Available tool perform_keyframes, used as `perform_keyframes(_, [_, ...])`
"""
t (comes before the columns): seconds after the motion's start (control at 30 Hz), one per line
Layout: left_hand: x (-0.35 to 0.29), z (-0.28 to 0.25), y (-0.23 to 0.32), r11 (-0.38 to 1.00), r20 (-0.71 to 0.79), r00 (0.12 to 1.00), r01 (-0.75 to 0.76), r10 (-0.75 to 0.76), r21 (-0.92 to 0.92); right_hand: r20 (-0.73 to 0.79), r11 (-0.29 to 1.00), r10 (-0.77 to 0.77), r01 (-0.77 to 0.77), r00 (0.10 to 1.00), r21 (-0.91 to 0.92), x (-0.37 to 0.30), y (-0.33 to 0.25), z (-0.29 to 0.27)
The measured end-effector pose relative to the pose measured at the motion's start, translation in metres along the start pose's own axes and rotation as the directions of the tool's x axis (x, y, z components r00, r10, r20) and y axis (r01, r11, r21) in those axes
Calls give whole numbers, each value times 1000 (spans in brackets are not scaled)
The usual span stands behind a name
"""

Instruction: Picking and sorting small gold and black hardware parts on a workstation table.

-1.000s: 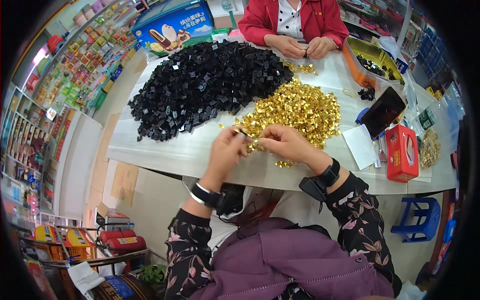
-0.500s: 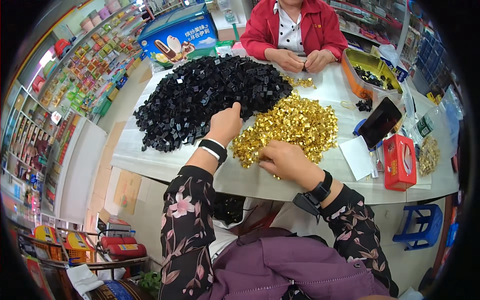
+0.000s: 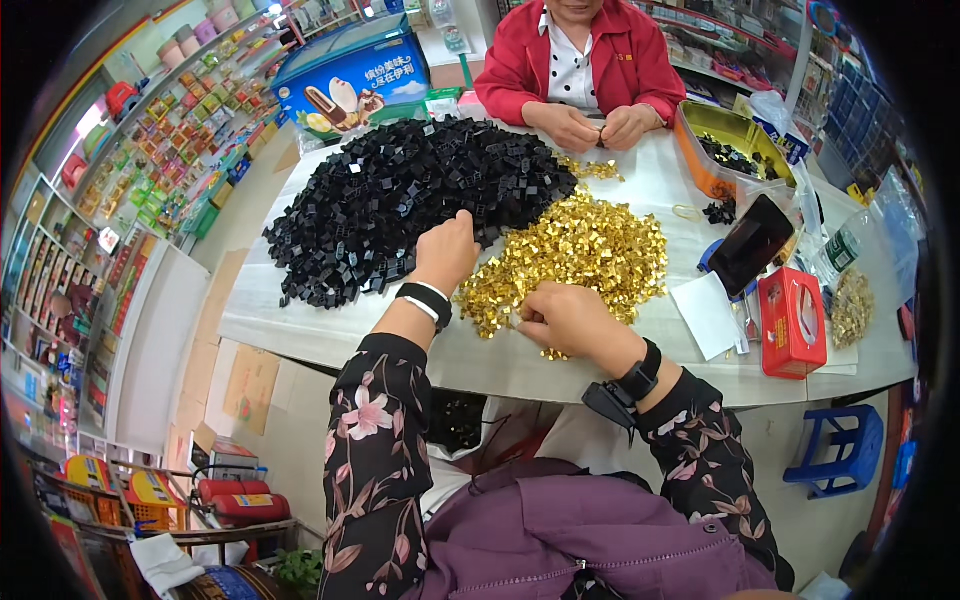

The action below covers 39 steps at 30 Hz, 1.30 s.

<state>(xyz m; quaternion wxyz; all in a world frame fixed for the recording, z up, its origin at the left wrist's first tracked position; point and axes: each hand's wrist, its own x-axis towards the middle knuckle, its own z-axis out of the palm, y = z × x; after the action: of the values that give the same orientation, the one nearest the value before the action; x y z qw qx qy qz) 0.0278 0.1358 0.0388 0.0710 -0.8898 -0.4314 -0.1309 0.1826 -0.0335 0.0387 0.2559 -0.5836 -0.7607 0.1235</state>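
A large heap of small black square plastic pieces (image 3: 390, 190) covers the left and middle of the table. Against its right side lies a smaller heap of shiny gold metal clips (image 3: 590, 250). My left hand (image 3: 447, 250) is at the near edge of the black heap, beside the gold one, its fingers curled together; what they hold is hidden behind the hand. At the near edge of the gold heap, my right hand (image 3: 568, 316) has thumb and fingers bent in a pinch among the clips. Whether a clip is between them cannot be made out.
Across the table, a person in a red jacket (image 3: 640, 60) works a small dark piece with both hands. To the right are a tin (image 3: 690, 150) with black pieces, a phone (image 3: 752, 245), a red box (image 3: 790, 325) and a plastic bottle (image 3: 838, 252). A blue stool (image 3: 838, 450) stands below.
My left fingers have shifted slightly at the black heap's edge. My right hand stays almost where it was in the gold clips. The whole view has moved a little.
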Motion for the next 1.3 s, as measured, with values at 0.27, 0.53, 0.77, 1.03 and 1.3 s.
perform_keyframes(0.27, [5,5,0,992,-21,993,-116,117,55,34,995,-34,30,999,96,2,3,2])
perform_keyframes(0.53, [0,-6,-14,975,-50,999,-15,4,-222,-70,914,48,-16,996,405,9,3,2])
perform_keyframes(0.77, [-84,-39,18,279,266,964,254,5,-926,54,468,146,-117,988,876,12,7,5])
perform_keyframes(1.03, [-131,-19,51,86,215,974,221,-71,-971,219,338,94,-238,971,910,10,0,11])
perform_keyframes(1.3, [-136,-10,55,134,121,988,133,-91,-982,325,370,96,-337,941,866,11,-5,9])
